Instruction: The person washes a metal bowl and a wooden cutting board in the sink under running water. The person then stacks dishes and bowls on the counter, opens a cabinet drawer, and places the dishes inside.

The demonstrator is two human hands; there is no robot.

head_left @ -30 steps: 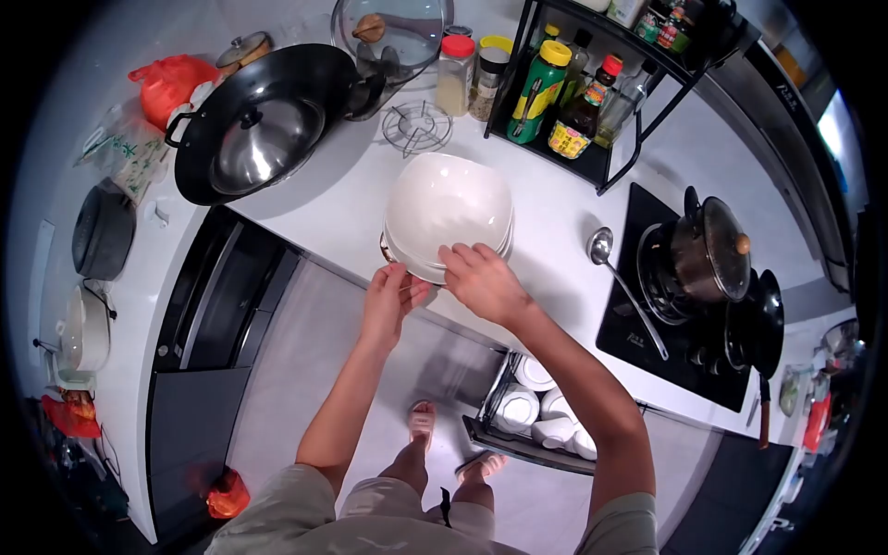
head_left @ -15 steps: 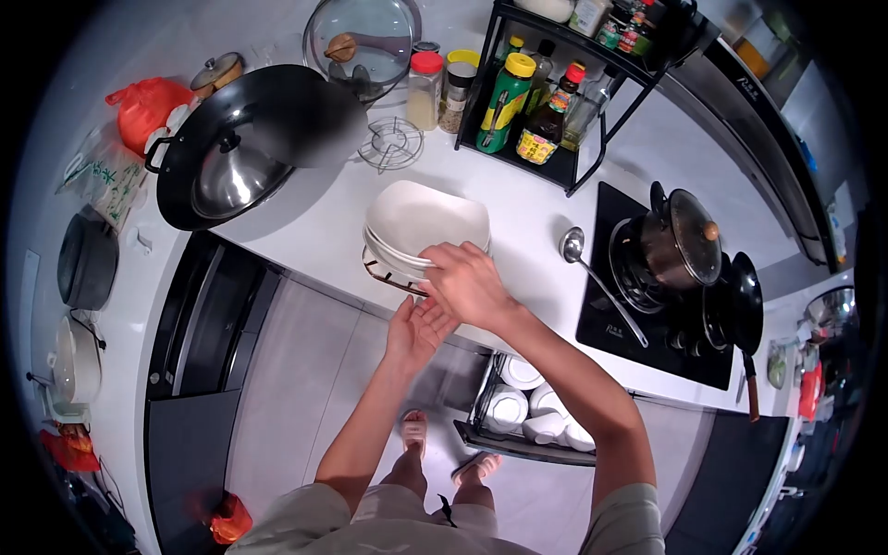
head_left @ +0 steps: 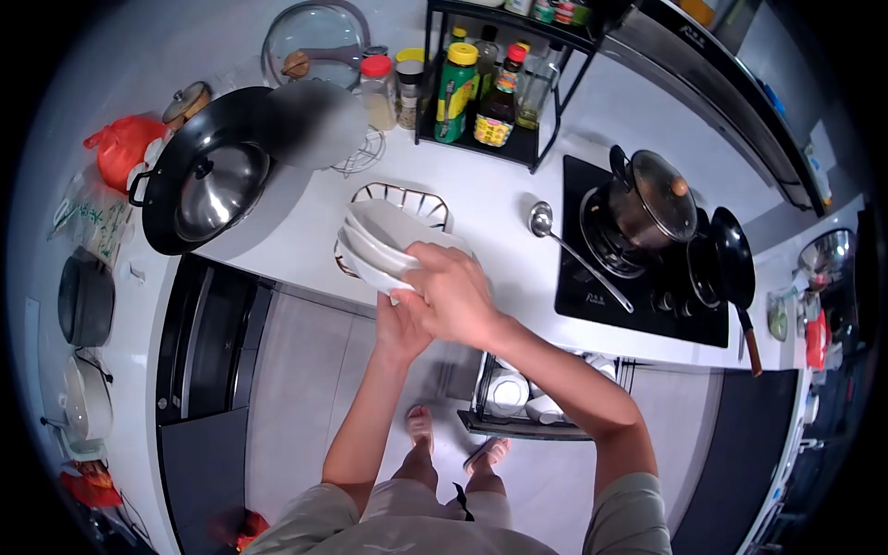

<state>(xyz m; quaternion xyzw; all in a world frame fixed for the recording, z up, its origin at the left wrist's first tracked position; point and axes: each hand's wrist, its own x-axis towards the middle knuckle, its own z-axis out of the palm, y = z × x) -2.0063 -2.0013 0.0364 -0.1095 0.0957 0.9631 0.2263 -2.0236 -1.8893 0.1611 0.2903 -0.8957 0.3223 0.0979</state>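
Note:
A small stack of white bowls (head_left: 375, 239) is tilted on edge above the front of the counter. My right hand (head_left: 453, 289) grips its right rim, fingers closed over the edge. Below the stack, my left hand (head_left: 400, 326) supports the underside; its fingertips are partly hidden by the bowls and the other hand. Behind and beneath them, a white dish with brown stripes (head_left: 427, 199) rests on the counter, its near part covered by the bowls.
A ladle (head_left: 583, 259) lies beside and partly over the cooktop (head_left: 597, 319), which bears a lidded pot (head_left: 652, 208) and a frying pan (head_left: 726, 264). An open drawer (head_left: 527, 425) of white dishes juts out below. A large wok (head_left: 208, 176) stands left.
The bowls have been lifted off the striped dish and tipped toward me, showing the dish's inside. My left hand has moved up under them. The view has shifted right.

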